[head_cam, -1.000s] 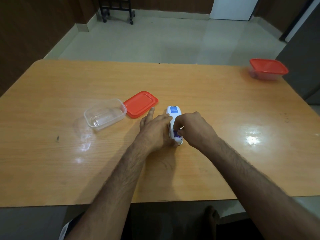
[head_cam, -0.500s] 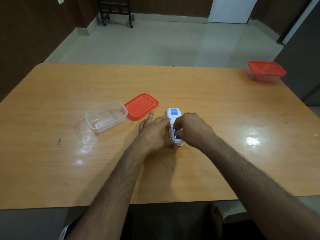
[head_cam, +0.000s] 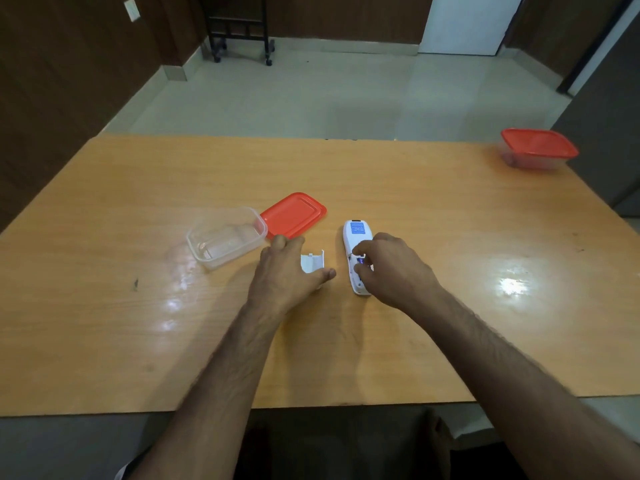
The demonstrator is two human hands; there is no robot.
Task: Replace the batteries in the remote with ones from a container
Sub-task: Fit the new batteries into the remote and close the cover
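A white remote lies face down on the wooden table, its battery bay uncovered. My right hand rests over the bay, fingertips pinched at a blue battery inside. My left hand sits to the left of the remote, thumb and fingers around the white battery cover, which touches the table. A clear open container stands farther left with its red lid lying beside it.
A second clear container with a red lid on stands at the table's far right corner. Beyond the table is a tiled floor with a dark wheeled stand and a white door.
My left hand has left the remote and moved left, bringing the battery cover with it. The remote's battery bay now shows. My right hand stays at the bay.
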